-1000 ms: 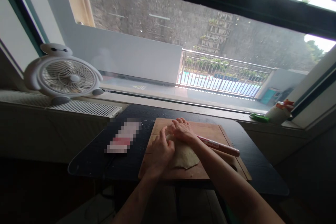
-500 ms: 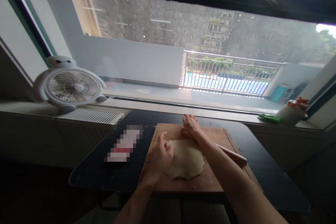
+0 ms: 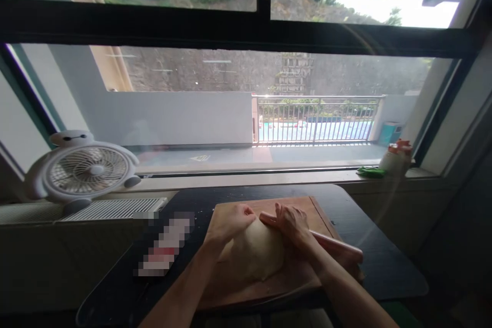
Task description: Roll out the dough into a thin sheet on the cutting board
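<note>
A flat, pale sheet of dough (image 3: pixel 261 256) lies on a wooden board (image 3: pixel 298 279), its far-left edge drawn up toward my left hand (image 3: pixel 239 221). The fingers of that hand are curled closed at this edge and appear to pinch it; the fingertips are partly hidden. Over the far side of the board, my right hand (image 3: pixel 292 221) is wrapped round a rolling pin (image 3: pixel 338 247). The pin lies slantwise to the right of the dough, with its near-right end out past my forearm.
Beneath the board is a dark table (image 3: pixel 188 266), with a blurred-out item (image 3: pixel 165 248) at its left. A white fan (image 3: pixel 94 169) stands on the radiator cover (image 3: pixel 115 210). On the windowsill are a green object (image 3: pixel 371 171) and a pale container (image 3: pixel 394 159) with an orange top.
My view has tilted upward. My left hand has moved to the far-left edge of the dough and closed there, and that edge is now raised. The right hand stays at the rolling pin.
</note>
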### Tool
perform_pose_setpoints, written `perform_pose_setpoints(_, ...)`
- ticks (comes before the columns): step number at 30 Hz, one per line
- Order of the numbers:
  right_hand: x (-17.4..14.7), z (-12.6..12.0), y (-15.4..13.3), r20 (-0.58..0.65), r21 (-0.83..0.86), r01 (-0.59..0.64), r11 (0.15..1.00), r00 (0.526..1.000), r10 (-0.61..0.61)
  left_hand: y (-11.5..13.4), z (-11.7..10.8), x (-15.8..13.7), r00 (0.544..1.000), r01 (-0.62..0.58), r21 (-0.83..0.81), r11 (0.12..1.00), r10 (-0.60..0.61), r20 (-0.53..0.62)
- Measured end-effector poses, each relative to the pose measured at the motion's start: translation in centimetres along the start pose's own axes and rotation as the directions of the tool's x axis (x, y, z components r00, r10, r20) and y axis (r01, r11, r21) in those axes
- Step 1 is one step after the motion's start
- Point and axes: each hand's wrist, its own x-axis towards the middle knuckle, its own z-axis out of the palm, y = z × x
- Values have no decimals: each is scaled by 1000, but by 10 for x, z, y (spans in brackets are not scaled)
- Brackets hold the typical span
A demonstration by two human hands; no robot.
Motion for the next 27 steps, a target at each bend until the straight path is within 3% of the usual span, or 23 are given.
perform_pose_setpoints(2, -4, 4, -4, -34, 12, 26, 1000, 999, -25, -3, 7, -9, 1000, -23, -133, 991, 20, -23)
perform_pose_setpoints(4, -3, 0, -5, -23, 15, 63, 998, 998, -62, -11, 15, -17, 992, -25, -243, 970, -5, -123)
perform_pose_setpoints(8, 8, -28, 3, 81, 100, 98, 990, 991, -106, -36, 24, -26, 933, -75, -287, 955, -34, -359)
perform_pose_setpoints(11, 12, -39, 2, 92, 181, 109, 977, 988, -128, -55, 25, -33, 928, -21, -88, 996, -13, -373)
perform_pose_setpoints(15, 5, -19, -24, 100, 178, 109, 978, 987, -128, -68, 27, -43, 931, 79, 244, 967, 16, -364)
perform_pose_setpoints(21, 20, 19, -58, -56, 69, 140, 988, 989, -137, -67, 31, -45, 922, 115, 288, 951, 6, -388)
perform_pose_setpoints(27, 49, 20, -56, 20, 23, 101, 995, 995, -101, -69, 36, -42, 907, 118, 275, 954, 9, -421)
